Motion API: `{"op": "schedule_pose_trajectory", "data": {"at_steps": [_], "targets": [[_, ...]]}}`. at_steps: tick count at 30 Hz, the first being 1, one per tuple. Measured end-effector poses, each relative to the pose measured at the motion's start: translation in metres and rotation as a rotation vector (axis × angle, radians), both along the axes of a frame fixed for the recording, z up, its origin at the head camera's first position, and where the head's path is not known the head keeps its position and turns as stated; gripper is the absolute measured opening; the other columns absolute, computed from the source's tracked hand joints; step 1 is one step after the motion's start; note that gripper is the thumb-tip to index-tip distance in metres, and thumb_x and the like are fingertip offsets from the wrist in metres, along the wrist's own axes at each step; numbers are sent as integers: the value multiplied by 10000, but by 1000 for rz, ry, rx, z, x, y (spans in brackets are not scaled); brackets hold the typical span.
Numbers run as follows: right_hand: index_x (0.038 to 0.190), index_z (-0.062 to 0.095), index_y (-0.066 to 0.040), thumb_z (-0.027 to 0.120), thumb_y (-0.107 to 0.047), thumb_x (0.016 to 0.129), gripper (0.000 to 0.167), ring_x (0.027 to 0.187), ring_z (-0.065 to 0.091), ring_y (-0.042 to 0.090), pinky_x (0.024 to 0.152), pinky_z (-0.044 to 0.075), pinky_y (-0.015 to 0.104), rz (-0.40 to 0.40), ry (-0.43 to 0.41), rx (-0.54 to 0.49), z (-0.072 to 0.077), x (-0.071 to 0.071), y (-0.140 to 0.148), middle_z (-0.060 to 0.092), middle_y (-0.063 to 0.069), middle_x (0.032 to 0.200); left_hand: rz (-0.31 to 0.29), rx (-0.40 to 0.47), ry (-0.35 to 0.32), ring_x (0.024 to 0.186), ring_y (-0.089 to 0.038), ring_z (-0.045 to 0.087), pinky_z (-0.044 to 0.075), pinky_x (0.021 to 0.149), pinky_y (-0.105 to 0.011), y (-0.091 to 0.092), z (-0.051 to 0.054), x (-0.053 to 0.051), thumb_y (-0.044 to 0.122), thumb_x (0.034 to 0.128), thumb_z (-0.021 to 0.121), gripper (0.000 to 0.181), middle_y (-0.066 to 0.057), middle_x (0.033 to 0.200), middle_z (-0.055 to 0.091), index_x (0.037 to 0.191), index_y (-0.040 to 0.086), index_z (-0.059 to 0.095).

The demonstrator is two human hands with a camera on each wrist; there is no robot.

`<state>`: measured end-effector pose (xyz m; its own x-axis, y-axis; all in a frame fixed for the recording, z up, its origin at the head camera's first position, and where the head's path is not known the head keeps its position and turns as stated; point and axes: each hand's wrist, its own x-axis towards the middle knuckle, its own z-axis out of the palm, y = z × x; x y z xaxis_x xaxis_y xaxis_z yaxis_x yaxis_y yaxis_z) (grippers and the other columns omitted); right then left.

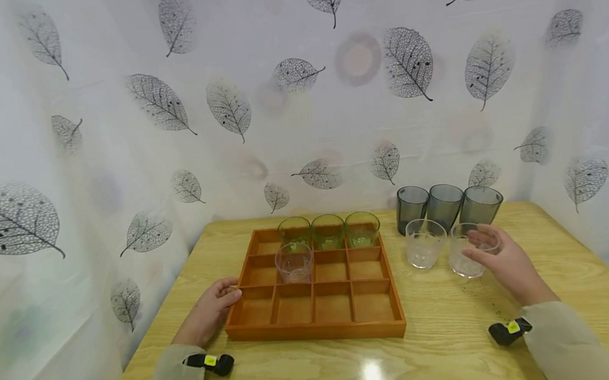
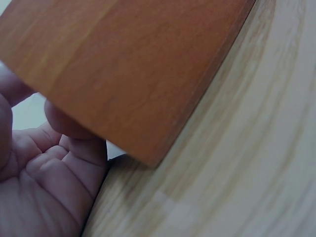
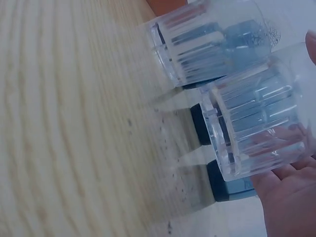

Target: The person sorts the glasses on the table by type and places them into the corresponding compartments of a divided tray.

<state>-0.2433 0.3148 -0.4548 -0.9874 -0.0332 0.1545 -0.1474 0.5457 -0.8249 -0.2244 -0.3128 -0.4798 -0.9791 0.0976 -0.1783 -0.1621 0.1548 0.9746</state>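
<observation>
The right hand's point(image 1: 510, 266) fingers curl around a clear tumbler point(image 1: 462, 266) toward the surface's point(image 1: 447, 354) right edge; sideways drift could knock its clear neighbour point(image 1: 422, 251). The left hand's point(image 1: 211, 311) fingers grip the compartment tray point(image 1: 312, 332); tugging could rattle its glasses point(image 1: 329, 237).

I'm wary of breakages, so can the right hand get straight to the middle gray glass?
Probably not: two clear glasses stand partly in front of the middle gray glass, and the right hand is around one.
</observation>
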Motion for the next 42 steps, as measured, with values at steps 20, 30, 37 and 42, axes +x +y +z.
{"op": "schedule_pose_trajectory", "data": {"at_steps": [20,30,37,42], "targets": [[1573,252,-16,672,-303,996,769,1226,523,324,826,439,131,66,81,28,38,18,-40,475,205,1491,1,36,16,988,-176,512,465,837,-241,-1,-4,-1,132,1033,586,503,-80,1094,526,1438,-69,365],[1557,317,-69,696,-283,982,721,1233,535,201,865,454,153,144,102,-13,54,23,-70,504,148,1483,4,24,4,990,-181,518,468,844,-240,-1,-4,-2,124,1029,584,493,-98,1110,525,1440,-57,380],[1545,355,-121,719,-256,966,698,1331,478,349,971,449,242,205,89,-57,62,25,-92,496,106,1498,6,27,4,1000,-191,520,469,851,-238,-1,-4,-1,129,1032,586,486,-105,1115,527,1437,-49,387],[1541,359,-106,737,-223,951,710,1363,450,338,1019,393,185,243,78,-115,60,23,-105,475,112,1509,4,28,7,984,-186,520,468,838,-245,-1,-5,-2,126,1034,582,477,-96,1099,532,1431,-53,387]]}}
